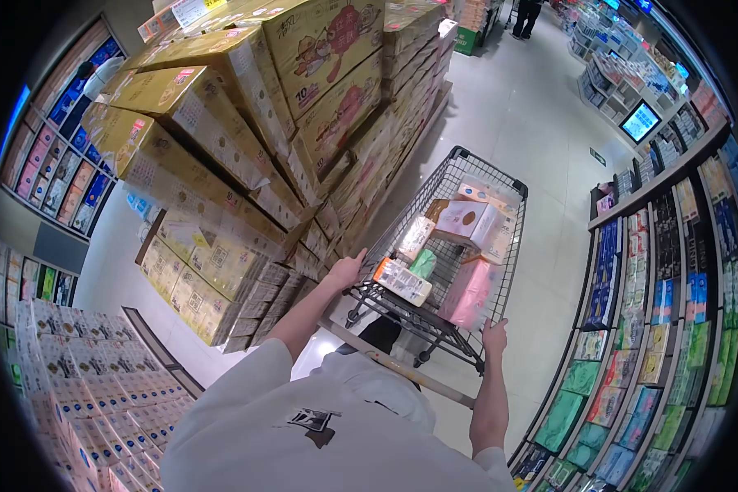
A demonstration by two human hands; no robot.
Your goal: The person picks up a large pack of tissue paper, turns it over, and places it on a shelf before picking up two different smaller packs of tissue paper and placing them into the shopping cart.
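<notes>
While the wire shopping cart (512,271) stands on the pale, glossy floor (549,139) just ahead of the person's body, the left hand (348,269) touches its near left corner and the right hand (494,334) touches its near right corner; how firmly the fingers close on the frame, I cannot tell. Both forearms reach over the handlebar (394,365), which runs across in front of the white shirt (336,426). Inside the basket, an orange-and-white pack (402,281) lies near the left hand, with a green pack (424,264) just beside it and a white pack (416,238) a little farther forward. A pink pack (467,297) lies along the right side, near the right hand, and a white-and-brown box (466,221) sits toward the far end. To the left of the cart rises a tall stack of gold cartons (324,74), with yellow bundled packs (213,266) lower down and rows of white boxes (107,385) in the lower left corner. Along the right side curve shelves (631,328) filled with colourful packets, and a lit screen (640,120) shows beyond them. Far ahead, a person in dark trousers (526,18) stands in the aisle
</notes>
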